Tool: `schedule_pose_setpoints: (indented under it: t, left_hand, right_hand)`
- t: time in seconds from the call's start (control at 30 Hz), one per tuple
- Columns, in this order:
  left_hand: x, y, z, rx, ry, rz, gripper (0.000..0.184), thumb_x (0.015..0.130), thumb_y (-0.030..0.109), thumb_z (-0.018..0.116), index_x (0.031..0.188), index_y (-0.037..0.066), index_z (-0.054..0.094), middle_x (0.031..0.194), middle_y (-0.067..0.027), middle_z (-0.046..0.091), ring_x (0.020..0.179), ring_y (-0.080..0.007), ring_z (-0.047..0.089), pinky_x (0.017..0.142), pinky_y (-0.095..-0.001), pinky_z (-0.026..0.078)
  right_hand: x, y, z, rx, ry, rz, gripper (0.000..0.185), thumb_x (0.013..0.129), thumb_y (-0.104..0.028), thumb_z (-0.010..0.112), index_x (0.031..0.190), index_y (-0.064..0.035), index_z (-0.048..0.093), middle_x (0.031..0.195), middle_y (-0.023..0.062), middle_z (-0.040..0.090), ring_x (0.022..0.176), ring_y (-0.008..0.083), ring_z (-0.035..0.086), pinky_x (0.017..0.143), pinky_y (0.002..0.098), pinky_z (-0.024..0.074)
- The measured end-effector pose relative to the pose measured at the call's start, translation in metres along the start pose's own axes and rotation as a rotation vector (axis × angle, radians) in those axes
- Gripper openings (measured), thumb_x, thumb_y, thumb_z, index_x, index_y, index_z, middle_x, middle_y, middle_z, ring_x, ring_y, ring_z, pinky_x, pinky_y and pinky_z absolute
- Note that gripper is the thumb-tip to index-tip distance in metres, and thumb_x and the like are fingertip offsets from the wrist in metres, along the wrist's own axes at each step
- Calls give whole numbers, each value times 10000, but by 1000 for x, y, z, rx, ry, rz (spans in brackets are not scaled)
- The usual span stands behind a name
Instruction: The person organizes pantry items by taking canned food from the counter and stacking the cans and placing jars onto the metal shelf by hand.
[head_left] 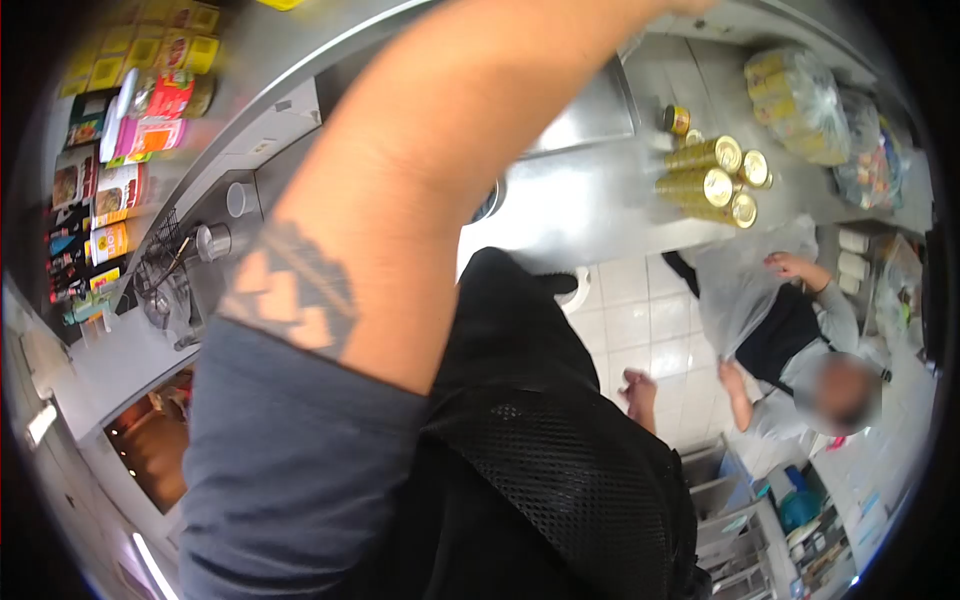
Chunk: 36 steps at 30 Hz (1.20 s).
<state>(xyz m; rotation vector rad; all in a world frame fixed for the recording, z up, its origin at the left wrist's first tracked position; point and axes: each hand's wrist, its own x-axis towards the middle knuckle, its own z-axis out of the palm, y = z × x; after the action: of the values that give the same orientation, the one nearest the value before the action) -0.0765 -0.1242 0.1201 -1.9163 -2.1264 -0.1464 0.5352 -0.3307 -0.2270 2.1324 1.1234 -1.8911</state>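
Observation:
My left arm stretches across the view from a dark grey sleeve, with a tattoo near the elbow. Only the base of my left hand (690, 5) shows at the top edge; its fingers are out of frame, so what it touches is hidden. Beneath that arm lies a steel counter (570, 215) with a shallow metal tray or basin (590, 120). My right hand (640, 392) hangs low beside my black apron (530, 400), fingers loosely bent and apart, with nothing visible in them.
Several gold-topped cans (715, 185) and a dark jar (677, 120) stand on the counter, near plastic-wrapped packs (795, 105). A co-worker at right holds a clear plastic bag (750, 265). Packed shelves (120, 180) line the left; a strainer and metal cup (212, 242) sit below.

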Motion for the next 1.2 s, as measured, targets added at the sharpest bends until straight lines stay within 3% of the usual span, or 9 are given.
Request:
schedule_pose_setpoints:
  t: [0.1, 0.17, 0.4, 0.47, 0.6, 0.8, 0.9, 1.03, 1.2]
  left_hand:
    - [20, -1, 42, -30, 123, -51, 819, 902, 268, 743, 1593, 35, 369, 1641, -184, 393, 1479, -376, 422, 1195, -628, 329]
    - [15, -4, 26, 104, 88, -15, 509, 1025, 273, 574, 1507, 128, 492, 1545, -139, 508, 1409, -389, 483, 1078, -685, 383]
    - [10, -3, 20, 85, 89, -20, 637, 940, 178, 661, 1533, 104, 439, 1570, -145, 459, 1438, -380, 450, 1117, -613, 400]
    - [13, -4, 17, 42, 63, -21, 607, 936, 249, 688, 1484, 84, 488, 1547, -133, 473, 1442, -360, 440, 1117, -608, 397]
    - [6, -5, -7, -244, 129, -16, 508, 919, 377, 712, 1312, 67, 626, 1448, -116, 538, 1409, -334, 459, 1127, -594, 386]
    - [-38, -20, -22, -899, 819, -226, 286, 866, 215, 750, 1102, 56, 717, 1292, -139, 652, 1295, -333, 558, 1104, -495, 432]
    - [-153, -80, -72, -365, 1000, -432, 308, 806, 176, 779, 1102, 99, 734, 1263, -124, 671, 1285, -347, 553, 1097, -505, 421]
    - [-263, -184, -70, 48, 640, -948, 658, 760, 399, 875, 1312, 107, 666, 1468, -278, 507, 1418, -453, 429, 1120, -576, 401]
    - [-263, -174, -62, -399, 479, -887, 699, 823, 372, 867, 1362, 30, 583, 1300, -206, 693, 1180, -335, 673, 1024, -410, 509]
  right_hand:
    - [105, 147, -54, -1273, -244, -737, 257, 951, -218, 681, 1122, -36, 743, 901, 131, 746, 852, 275, 712, 756, 468, 594]
    - [182, 26, -155, -1360, -142, -997, 335, 918, -176, 665, 1233, -65, 689, 998, 167, 715, 880, 316, 700, 766, 469, 586]
    - [243, -82, -166, -1664, -102, -1202, 457, 851, -91, 627, 1294, 21, 620, 1460, 142, 597, 1275, 444, 565, 988, 453, 560]
    - [212, -105, -141, -1552, -48, -1019, 435, 891, -76, 615, 1312, 35, 603, 1404, 195, 626, 1206, 414, 631, 922, 476, 580]
    - [56, -64, 105, 19, -46, -227, 225, 946, -152, 712, 1073, 34, 710, 689, 119, 682, 580, 195, 663, 550, 299, 551]
    - [13, -158, 142, 36, -143, -441, 192, 971, -157, 704, 1084, -1, 697, 726, 58, 660, 598, 143, 628, 586, 276, 536]
    - [5, -162, 144, 171, -104, -426, 202, 981, -170, 697, 1098, -6, 694, 735, 55, 661, 613, 140, 626, 607, 279, 538]
    - [-14, -166, 153, 143, -61, -554, 175, 960, -158, 695, 1046, -9, 725, 780, 50, 663, 669, 137, 635, 620, 317, 565]
    - [-55, -217, 198, -79, -213, -746, 215, 939, -157, 726, 1071, 13, 720, 823, 60, 694, 734, 139, 658, 665, 302, 544]
